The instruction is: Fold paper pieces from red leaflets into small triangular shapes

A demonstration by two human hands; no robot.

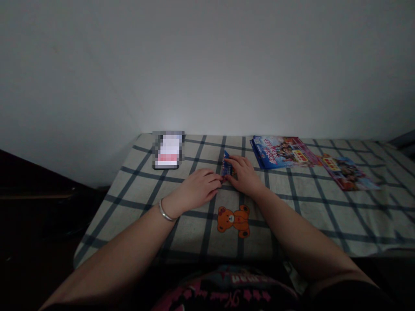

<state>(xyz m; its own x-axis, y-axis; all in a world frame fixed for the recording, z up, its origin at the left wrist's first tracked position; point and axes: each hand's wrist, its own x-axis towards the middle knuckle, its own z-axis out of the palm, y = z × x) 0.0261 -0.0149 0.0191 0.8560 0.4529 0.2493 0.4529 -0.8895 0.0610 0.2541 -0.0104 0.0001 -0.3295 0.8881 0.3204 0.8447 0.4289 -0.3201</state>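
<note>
A small folded paper leaflet, blue with some print, lies on the checked tablecloth in front of me. My right hand is over its right side, with bent fingers and thumb gripping the paper. From the left, my left hand pinches at the near left corner, its fingers bent and close together; the fingertips are partly hidden. The hands nearly meet at the leaflet. Just nearer to me is an orange teddy bear figure, flat on the cloth.
A phone with a lit, blurred screen lies at the back left. To the right of my hands is a stack of colourful flyers, and further right more flyers spread out. A pale wall rises behind the table.
</note>
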